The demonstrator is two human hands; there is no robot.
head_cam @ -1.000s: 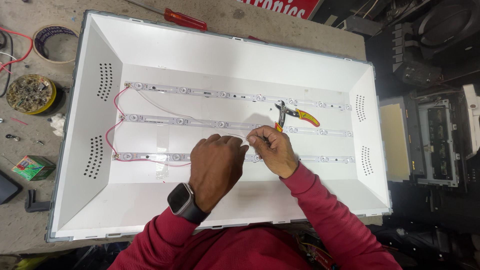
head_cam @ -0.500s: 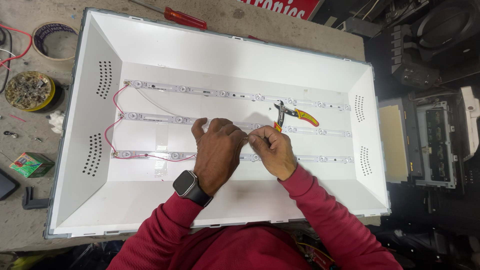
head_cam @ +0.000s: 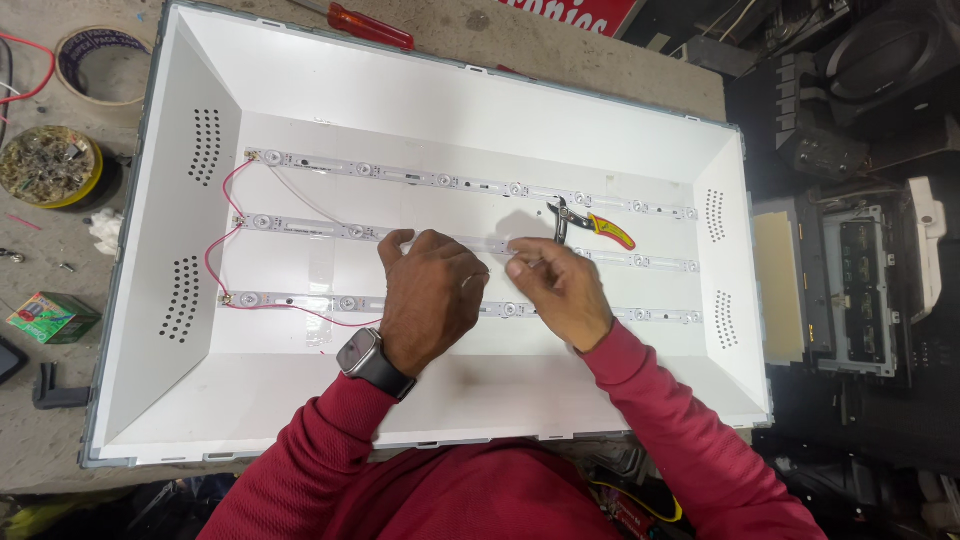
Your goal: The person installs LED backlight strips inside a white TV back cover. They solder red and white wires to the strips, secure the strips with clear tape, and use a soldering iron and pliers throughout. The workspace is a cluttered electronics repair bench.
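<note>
Near the centre of the frame, both hands rest on the middle light strip (head_cam: 320, 229) inside the white panel tray (head_cam: 180, 400). Left hand (head_cam: 432, 292) lies half open, fingers spread on it; right hand (head_cam: 558, 285) pinches the strip. Pliers (head_cam: 590, 222) lie just beside, untouched.

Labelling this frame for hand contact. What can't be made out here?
Head view, the only one:
- Left hand: fingertips curl under the palm; touch on the middle light strip is hidden.
- Right hand: whatever its fingertips pinch is too small to tell.
- Pliers: tips lost in shadow.
- Red screwdriver: its shaft is cut off by the top edge.
</note>
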